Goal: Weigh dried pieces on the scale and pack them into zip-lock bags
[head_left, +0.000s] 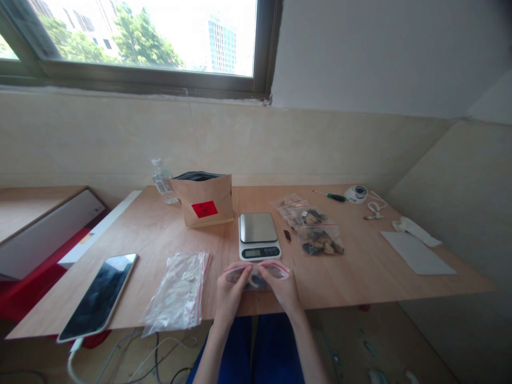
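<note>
Both my hands pinch the red-striped top edge of a small clear zip bag (256, 282) at the table's front edge. My left hand (231, 290) has the left part of its mouth, my right hand (283, 288) the right part. Dark and pale pieces show inside the bag, partly hidden by my fingers. Just beyond stands a white digital scale (259, 234) with a bare steel plate. A small dark brown piece (287, 236) lies to the right of the scale. Farther right, several filled zip bags (320, 240) overlap one another.
A brown paper pouch (204, 200) with a red label stands behind, beside a plastic bottle (163, 181). Flat clear bags (178, 290) and a phone (100, 296) on a cable lie left. At right are a screwdriver (336, 197), a dome camera (356, 194) and white paper (416, 253).
</note>
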Action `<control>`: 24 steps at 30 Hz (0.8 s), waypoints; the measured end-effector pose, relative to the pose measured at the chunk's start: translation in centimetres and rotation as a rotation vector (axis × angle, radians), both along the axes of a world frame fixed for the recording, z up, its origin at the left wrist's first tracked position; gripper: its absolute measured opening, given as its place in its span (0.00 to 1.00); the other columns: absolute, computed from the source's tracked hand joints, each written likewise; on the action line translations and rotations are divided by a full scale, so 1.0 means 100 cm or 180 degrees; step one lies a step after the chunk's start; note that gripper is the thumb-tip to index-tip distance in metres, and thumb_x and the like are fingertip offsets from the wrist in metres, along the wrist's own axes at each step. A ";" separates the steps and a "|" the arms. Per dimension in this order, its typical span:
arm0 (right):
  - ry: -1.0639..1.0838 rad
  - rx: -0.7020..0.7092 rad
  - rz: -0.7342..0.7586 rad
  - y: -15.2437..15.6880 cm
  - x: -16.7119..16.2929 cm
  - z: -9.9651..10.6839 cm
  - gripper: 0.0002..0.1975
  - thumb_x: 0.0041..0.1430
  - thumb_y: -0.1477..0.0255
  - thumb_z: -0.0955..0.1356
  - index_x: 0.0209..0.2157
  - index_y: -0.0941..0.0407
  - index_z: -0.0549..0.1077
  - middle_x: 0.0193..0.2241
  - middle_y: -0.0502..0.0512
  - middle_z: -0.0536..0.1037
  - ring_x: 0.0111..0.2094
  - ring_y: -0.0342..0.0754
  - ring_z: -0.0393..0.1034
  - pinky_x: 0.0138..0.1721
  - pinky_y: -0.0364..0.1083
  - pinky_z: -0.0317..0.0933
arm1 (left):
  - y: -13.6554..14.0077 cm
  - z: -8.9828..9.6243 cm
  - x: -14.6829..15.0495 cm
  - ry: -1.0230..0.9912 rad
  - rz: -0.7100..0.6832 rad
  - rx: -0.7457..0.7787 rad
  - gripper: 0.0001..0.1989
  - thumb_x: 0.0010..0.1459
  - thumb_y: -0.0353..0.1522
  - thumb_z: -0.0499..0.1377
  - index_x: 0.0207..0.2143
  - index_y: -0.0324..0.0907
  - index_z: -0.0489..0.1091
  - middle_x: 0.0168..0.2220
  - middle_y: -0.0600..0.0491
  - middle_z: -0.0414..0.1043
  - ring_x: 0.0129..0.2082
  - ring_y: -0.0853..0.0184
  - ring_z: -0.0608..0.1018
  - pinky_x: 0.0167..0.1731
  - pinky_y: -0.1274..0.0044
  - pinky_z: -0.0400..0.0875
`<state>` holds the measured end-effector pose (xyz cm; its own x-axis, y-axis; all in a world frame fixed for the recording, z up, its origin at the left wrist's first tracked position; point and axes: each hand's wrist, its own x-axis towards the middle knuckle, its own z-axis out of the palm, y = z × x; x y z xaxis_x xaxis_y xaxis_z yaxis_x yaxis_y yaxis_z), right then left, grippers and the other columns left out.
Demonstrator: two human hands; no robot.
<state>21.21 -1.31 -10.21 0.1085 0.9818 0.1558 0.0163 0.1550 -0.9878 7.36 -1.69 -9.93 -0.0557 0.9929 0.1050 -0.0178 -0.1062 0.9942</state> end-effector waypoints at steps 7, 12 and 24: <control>0.0068 -0.0032 0.0195 0.003 -0.005 0.001 0.07 0.50 0.68 0.72 0.29 0.56 0.74 0.29 0.52 0.78 0.33 0.46 0.73 0.38 0.44 0.67 | 0.002 0.000 -0.002 0.0268 -0.0201 0.0296 0.08 0.56 0.35 0.58 0.33 0.41 0.75 0.34 0.51 0.77 0.36 0.65 0.78 0.38 0.77 0.71; -0.0016 -0.0062 -0.0048 0.005 -0.009 -0.005 0.09 0.50 0.65 0.71 0.26 0.57 0.75 0.26 0.53 0.77 0.31 0.47 0.73 0.35 0.44 0.67 | -0.002 -0.001 0.001 0.0183 0.0023 0.0193 0.09 0.56 0.36 0.59 0.33 0.40 0.75 0.33 0.51 0.77 0.35 0.65 0.78 0.39 0.76 0.71; -0.0418 -0.0158 -0.0266 -0.007 0.027 0.004 0.30 0.60 0.49 0.56 0.24 0.57 0.75 0.19 0.58 0.77 0.24 0.51 0.73 0.32 0.47 0.68 | 0.000 0.013 0.009 -0.0426 0.0110 -0.0543 0.28 0.54 0.52 0.52 0.24 0.36 0.76 0.23 0.48 0.77 0.26 0.62 0.78 0.28 0.75 0.72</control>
<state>23.87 -2.03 -9.85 0.1721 0.9770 0.1257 0.1566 0.0988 -0.9827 8.22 -1.65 -8.65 -0.0923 0.9929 -0.0750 -0.1502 0.0606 0.9868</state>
